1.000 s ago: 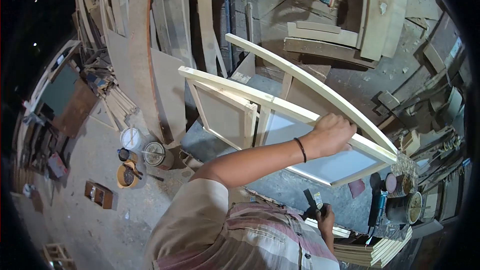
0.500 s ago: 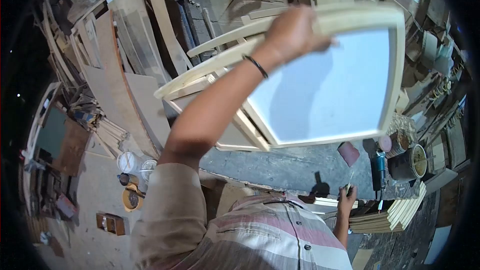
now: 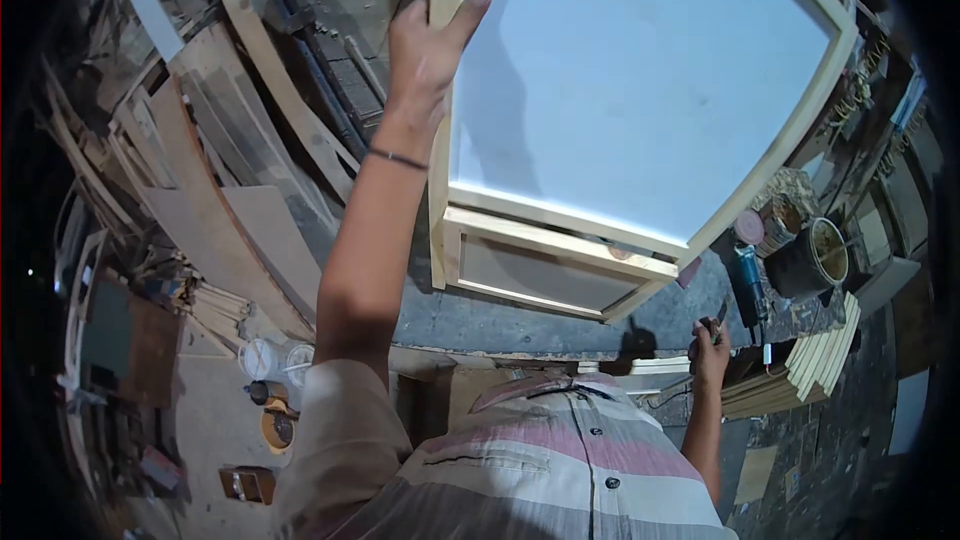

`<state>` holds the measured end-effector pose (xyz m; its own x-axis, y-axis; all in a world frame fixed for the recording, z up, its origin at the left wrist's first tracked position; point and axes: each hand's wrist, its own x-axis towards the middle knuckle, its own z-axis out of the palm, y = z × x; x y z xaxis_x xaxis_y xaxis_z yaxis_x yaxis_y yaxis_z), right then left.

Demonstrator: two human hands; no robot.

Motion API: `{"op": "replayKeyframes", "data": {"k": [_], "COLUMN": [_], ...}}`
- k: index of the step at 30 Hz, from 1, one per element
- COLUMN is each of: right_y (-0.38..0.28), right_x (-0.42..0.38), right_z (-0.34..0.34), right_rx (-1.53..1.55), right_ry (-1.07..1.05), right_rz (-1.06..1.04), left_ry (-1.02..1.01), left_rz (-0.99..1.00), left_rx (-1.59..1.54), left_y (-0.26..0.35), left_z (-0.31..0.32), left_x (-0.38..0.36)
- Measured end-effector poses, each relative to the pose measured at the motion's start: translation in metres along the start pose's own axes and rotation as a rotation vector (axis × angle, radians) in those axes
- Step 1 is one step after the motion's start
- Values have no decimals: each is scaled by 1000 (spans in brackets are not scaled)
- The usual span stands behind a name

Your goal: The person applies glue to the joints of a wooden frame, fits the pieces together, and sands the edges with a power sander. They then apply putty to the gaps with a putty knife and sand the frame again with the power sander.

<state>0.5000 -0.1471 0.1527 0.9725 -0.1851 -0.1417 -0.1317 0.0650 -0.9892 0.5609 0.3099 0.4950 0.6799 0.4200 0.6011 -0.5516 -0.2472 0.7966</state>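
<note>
A pale wooden frame with a white panel and a smaller grey lower panel stands tilted on the dark worktable. My left hand grips its left side rail near the top, thumb over the inner edge by the white panel. Near the table's front edge, my right hand is closed round a small thin tool, whose tip points up and away from me. Most of that tool is hidden in the fingers.
A teal power tool lies at the table's right, beside a dark bucket and a pink-lidded tin. Light wooden strips are stacked at the right front. Boards lean at the left; tubs sit on the floor.
The frame has swung round, so the rail in my left hand now runs upright and its lower end rests over the table. My left hand moved left; my right hand stayed near the table edge.
</note>
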Motion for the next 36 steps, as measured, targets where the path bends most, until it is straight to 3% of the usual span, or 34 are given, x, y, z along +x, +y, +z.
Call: {"op": "replayKeyframes", "data": {"k": [2, 5, 10, 20, 22, 28, 30, 32, 36], "right_y": [7, 7, 10, -29, -36, -83, -93, -110, -113], "right_x": [2, -6, -17, -54, -63, -77, -77, -84, -88], "right_z": [-6, -17, -20, 26, 38, 81, 103, 122, 147], "right_rx": [-7, -51, -145, -163, -207, -387, -664, -693, -779], "right_ry": [-8, -2, -26, -317, -415, -565, -588, -600, -591], "right_rz": [-13, 13, 63, 135, 37, 23, -529, -411, -586], "left_ry": [75, 71, 194, 240, 297, 372, 358, 368, 358], "left_rz": [33, -77, 27, 1, -23, 20, 25, 44, 87], "left_rx": [47, 49, -10, -50, -50, 17, 46, 64, 143], "left_y": [-11, -12, -14, -53, -45, -46, -44, -46, -47], "left_z": [-11, -42, -79, -158, -147, -137, -133, -133, -133], "left_x": [-14, -32, -64, -104, -107, -106, -107, -107, -110]}}
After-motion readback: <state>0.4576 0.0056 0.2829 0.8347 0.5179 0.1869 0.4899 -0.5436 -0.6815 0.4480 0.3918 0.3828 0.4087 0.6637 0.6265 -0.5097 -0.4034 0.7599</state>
